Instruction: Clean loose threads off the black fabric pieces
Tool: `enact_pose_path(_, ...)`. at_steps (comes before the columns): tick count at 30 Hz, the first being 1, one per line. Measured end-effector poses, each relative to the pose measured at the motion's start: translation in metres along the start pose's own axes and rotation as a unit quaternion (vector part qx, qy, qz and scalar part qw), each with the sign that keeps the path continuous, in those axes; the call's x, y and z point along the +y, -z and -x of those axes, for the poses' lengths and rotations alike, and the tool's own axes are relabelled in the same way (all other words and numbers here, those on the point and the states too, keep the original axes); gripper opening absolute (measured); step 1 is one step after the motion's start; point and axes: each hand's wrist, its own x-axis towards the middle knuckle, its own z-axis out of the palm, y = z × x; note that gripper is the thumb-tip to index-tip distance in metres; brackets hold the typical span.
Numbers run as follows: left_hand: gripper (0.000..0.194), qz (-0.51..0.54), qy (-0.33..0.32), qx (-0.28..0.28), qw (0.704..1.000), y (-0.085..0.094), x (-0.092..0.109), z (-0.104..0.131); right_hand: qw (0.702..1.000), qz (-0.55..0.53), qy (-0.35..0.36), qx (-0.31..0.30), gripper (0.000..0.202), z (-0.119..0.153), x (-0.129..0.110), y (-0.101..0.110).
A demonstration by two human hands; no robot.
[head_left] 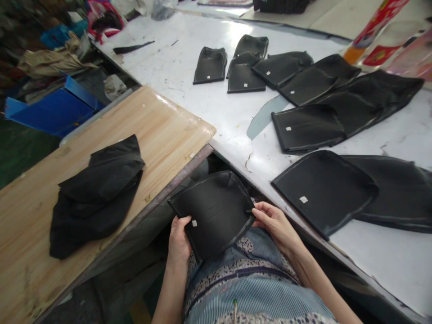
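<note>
A black panel with raised, folded edges and a small white sticker hangs between my hands, above my lap. My left hand grips its left edge, thumb on top beside the sticker. At the right edge, my right hand pinches the rim between thumb and fingers. Similar black panels with white stickers lie to the right on the white table, some overlapping; the nearest one is just beyond my right hand. On the wooden board at left rests a crumpled black cloth piece.
The wooden board meets the white table at a corner in front of me, with a dark gap below. A blue box stands beyond the board. Clear bottles with red labels are at the back right.
</note>
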Motion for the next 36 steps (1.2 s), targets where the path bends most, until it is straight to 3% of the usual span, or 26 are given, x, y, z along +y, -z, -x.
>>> enact_pose_path(6, 0.020, -0.012, 0.039, 0.003, 0.999, 0.002, 0.001, -0.004, 0.991, -0.107, -0.052, -0.062, 0.032, -0.006, 0.008, -0.004)
enact_pose_path(10, 0.023, -0.021, 0.079, 0.000, 0.997, 0.006, -0.005, -0.010, 0.976, -0.174, -0.039, -0.122, 0.027, -0.007, 0.012, -0.005)
enact_pose_path(15, 0.020, -0.060, 0.107, -0.049, 0.991, 0.012, -0.014, -0.014, 0.968, -0.197, -0.021, -0.155, 0.030, -0.006, 0.017, -0.002)
enact_pose_path(19, 0.019, -0.076, 0.083, -0.091, 0.989, 0.020, -0.018, -0.016, 0.973, -0.173, -0.024, -0.148, 0.031, -0.007, 0.016, 0.002)
enact_pose_path(24, 0.022, -0.101, 0.068, -0.155, 0.980, 0.027, -0.016, -0.018, 0.992, -0.046, -0.012, -0.117, 0.033, -0.019, 0.004, 0.001)
enact_pose_path(28, 0.028, -0.124, 0.045, -0.173, 0.976, 0.026, -0.013, -0.017, 0.993, 0.004, -0.020, -0.116, 0.036, -0.031, -0.007, -0.005)
enact_pose_path(33, 0.031, -0.127, 0.020, -0.166, 0.978, 0.022, -0.013, -0.016, 0.985, -0.021, -0.017, -0.171, 0.040, -0.031, -0.008, -0.010)
enact_pose_path(36, 0.028, -0.132, 0.015, -0.157, 0.979, 0.020, -0.014, -0.016, 0.988, -0.038, -0.011, -0.146, 0.036, -0.030, -0.004, -0.010)
